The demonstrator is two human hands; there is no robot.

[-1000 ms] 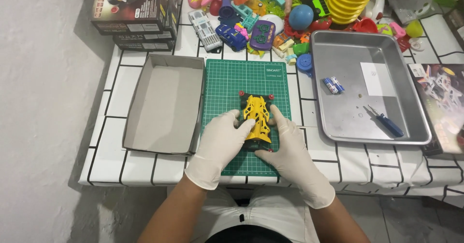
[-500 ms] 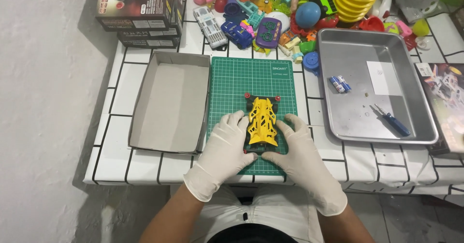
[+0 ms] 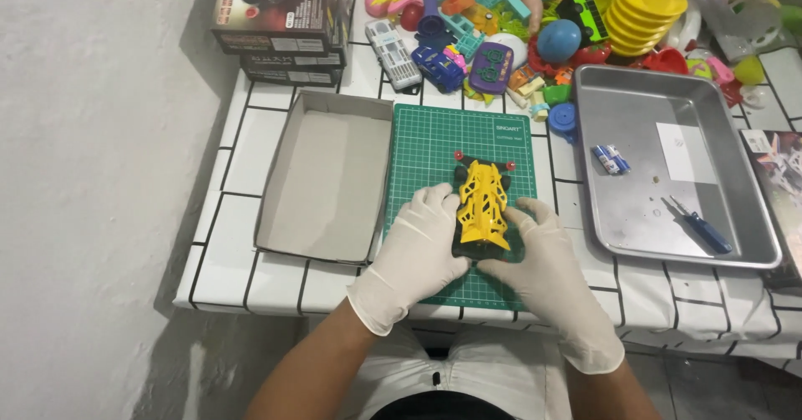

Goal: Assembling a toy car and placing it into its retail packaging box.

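A small yellow toy race car (image 3: 483,207) with a black chassis and red front rollers lies flat on a green cutting mat (image 3: 439,140). My left hand (image 3: 415,253), in a white glove, grips the car's left side. Its right side and rear are gripped by my right hand (image 3: 543,265), also gloved. The car's nose points away from me.
An empty grey cardboard box lid (image 3: 322,186) lies left of the mat. A metal tray (image 3: 668,169) on the right holds a blue screwdriver (image 3: 702,228), small batteries (image 3: 610,159) and a white slip. Colourful toys (image 3: 535,27) and stacked kit boxes (image 3: 284,19) fill the far side of the tiled table.
The car was tilted up between my hands a second ago; it now lies flat on the mat, with both hands still on it.
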